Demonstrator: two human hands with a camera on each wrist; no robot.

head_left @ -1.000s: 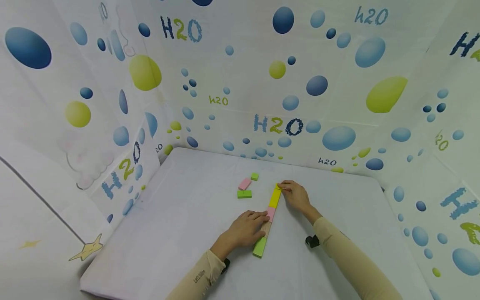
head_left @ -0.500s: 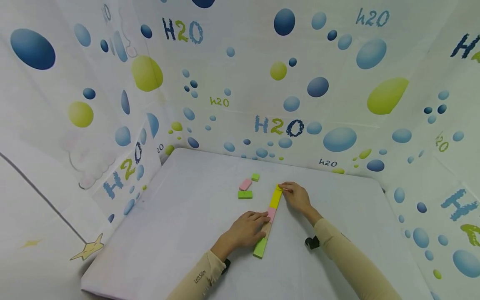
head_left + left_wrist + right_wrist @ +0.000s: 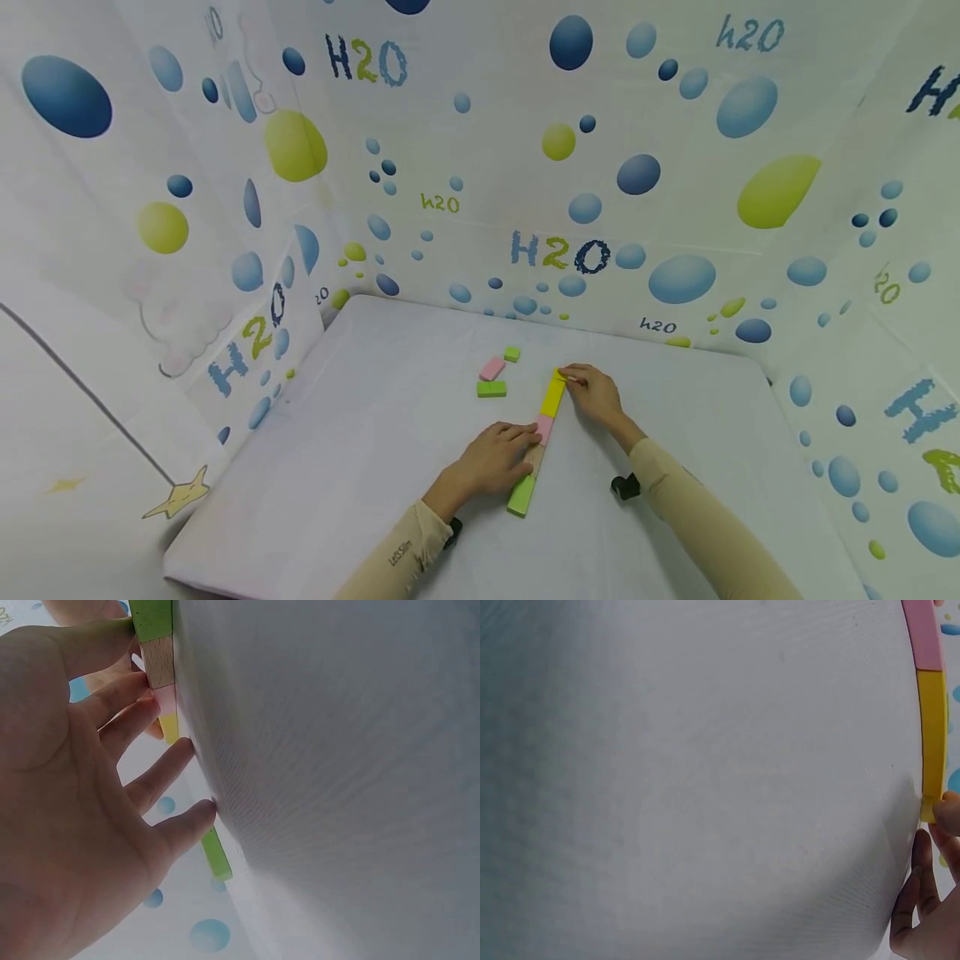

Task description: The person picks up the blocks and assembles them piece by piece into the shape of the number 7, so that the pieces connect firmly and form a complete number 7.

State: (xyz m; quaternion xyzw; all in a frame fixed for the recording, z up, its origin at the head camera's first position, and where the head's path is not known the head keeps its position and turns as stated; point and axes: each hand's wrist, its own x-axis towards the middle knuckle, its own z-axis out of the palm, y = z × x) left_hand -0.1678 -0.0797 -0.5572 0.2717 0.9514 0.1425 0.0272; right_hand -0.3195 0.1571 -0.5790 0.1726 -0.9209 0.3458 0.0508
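Note:
A straight row of blocks lies on the table in the head view. It runs from a long green block point(image 3: 520, 498) at the near end through a bare wooden block point(image 3: 158, 663), a pink block point(image 3: 924, 634) and a long yellow block point(image 3: 552, 399). A small yellow block point(image 3: 930, 809) forms the far end. My left hand point(image 3: 486, 461) rests along the row's left side, thumb at the green block, extended fingertips at the pink one and on the table. With thumb and fingertips, my right hand point(image 3: 596, 395) pinches the small yellow block.
Left of the row's far end lie three loose blocks: a green one point(image 3: 491, 389), a pink one point(image 3: 492, 368) and a small green one point(image 3: 512, 354). A white cloth covers the table point(image 3: 360, 433). Patterned sheets point(image 3: 480, 150) stand behind it and at the sides.
Both hands and the row keep their places. The head view has shifted only slightly.

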